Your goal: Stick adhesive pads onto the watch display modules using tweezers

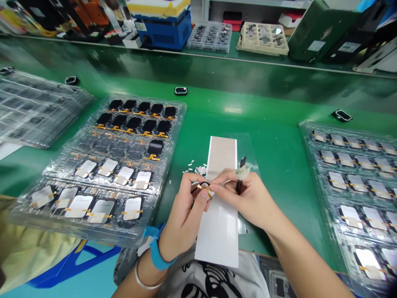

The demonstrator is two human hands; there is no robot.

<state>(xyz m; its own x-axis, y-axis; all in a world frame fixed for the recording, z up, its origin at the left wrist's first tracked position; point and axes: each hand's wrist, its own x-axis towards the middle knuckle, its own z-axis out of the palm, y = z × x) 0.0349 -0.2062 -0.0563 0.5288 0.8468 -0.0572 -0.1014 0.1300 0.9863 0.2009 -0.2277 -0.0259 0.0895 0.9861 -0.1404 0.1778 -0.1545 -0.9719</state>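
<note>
In the head view, my left hand is closed around a small dark-edged watch screen with an orange flex cable. Most of the screen is hidden by my fingers. My right hand meets it, thumb and forefinger pinched at the cable end. Held within that same hand, a slim dark tool points up, with a pale wrap around it. Under both hands lies a long white sheet with a beige upper part. Small white pieces are scattered left of the sheet.
A clear tray of watch screens lies to the left, another tray to the right. Stacked empty trays stand far left. Small watch frames sit along the back. A shelf above carries a blue box and parts trays.
</note>
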